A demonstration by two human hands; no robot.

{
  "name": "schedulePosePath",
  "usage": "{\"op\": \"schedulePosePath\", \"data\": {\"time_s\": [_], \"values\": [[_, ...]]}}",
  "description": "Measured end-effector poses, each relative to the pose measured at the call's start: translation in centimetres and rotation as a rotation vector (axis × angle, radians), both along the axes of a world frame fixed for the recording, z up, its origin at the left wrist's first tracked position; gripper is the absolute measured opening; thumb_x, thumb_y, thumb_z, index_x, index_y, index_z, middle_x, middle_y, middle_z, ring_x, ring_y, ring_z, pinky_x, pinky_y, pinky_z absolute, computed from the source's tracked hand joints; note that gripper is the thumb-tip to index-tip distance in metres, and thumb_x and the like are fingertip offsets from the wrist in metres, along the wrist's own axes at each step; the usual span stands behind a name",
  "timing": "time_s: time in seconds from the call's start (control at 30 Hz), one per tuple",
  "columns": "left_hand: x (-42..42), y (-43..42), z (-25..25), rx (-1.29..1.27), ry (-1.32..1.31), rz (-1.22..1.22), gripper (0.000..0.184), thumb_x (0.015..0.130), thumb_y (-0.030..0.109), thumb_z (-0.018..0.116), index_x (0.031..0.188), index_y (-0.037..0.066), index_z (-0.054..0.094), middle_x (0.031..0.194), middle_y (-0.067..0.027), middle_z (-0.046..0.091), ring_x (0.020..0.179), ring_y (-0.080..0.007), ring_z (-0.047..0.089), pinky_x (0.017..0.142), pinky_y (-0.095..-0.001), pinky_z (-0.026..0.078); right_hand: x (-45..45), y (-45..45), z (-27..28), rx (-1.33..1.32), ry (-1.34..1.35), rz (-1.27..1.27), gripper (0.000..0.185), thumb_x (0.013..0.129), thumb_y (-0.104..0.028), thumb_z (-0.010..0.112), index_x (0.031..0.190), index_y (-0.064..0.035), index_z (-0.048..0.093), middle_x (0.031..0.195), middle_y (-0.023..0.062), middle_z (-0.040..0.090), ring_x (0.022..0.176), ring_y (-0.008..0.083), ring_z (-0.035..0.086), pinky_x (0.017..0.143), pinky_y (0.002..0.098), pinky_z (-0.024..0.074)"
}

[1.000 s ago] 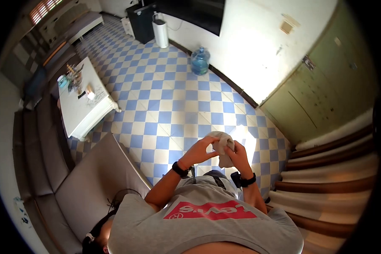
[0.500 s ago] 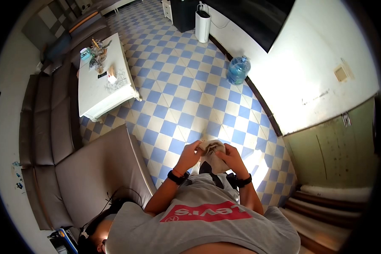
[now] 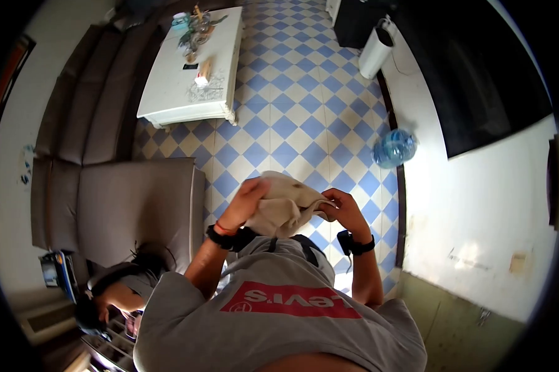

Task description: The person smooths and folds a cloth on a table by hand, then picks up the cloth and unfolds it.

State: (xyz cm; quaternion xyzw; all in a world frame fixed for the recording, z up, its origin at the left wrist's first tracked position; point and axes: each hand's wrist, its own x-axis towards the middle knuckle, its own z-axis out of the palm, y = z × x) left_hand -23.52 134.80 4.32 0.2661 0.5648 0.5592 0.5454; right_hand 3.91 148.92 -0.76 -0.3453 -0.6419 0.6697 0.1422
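In front of my waist a beige cloth (image 3: 286, 201) hangs spread and crumpled, with a small dark spot near its upper edge. What kind of cloth item it is, I cannot make out. My left hand (image 3: 245, 201) grips its left side, slightly blurred, the thumb over the fabric. On the other side, my right hand (image 3: 343, 209) pinches the cloth's right edge between thumb and fingers. Both wrists wear black bands. Part of the cloth's underside is hidden by its folds.
A brown sofa (image 3: 134, 204) runs along the left, with a person (image 3: 124, 285) beside it at lower left. Ahead stands a white table (image 3: 174, 93) with small items on it. A blue water jug (image 3: 394, 149) and a white upright appliance (image 3: 375, 53) stand by the right wall.
The cloth has gone from bunched between close hands to spread wider, as my hands moved apart. My view has turned right, and the person at lower left shows more.
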Motion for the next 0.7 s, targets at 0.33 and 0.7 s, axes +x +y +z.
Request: {"op": "schedulePosePath", "data": {"time_s": [0.33, 0.7], "values": [[-8.7, 12.4, -2.3, 0.094, -0.401, 0.25, 0.04, 0.109, 0.035, 0.054, 0.123, 0.0, 0.067, 0.108, -0.0074, 0.075, 0.093, -0.0148, 0.071, 0.084, -0.0296, 0.057, -11.3, 14.4, -1.9, -0.116, 0.121, 0.043, 0.028, 0.1, 0.001, 0.056, 0.126, 0.0014, 0.067, 0.095, 0.0038, 0.072, 0.079, 0.0099, 0.064, 0.07, 0.0261, 0.0512], [-18.6, 38.9, 0.5, 0.165, -0.416, -0.114, 0.042, 0.098, 0.01, 0.066, 0.138, -0.002, 0.056, 0.125, -0.0107, 0.07, 0.109, -0.0191, 0.07, 0.095, -0.0328, 0.056, -15.0, 33.0, 2.4, 0.237, 0.214, -0.499, 0.04, 0.091, 0.014, 0.055, 0.122, -0.0023, 0.074, 0.132, 0.0127, 0.069, 0.115, 0.0227, 0.067, 0.095, 0.0328, 0.0566]]}}
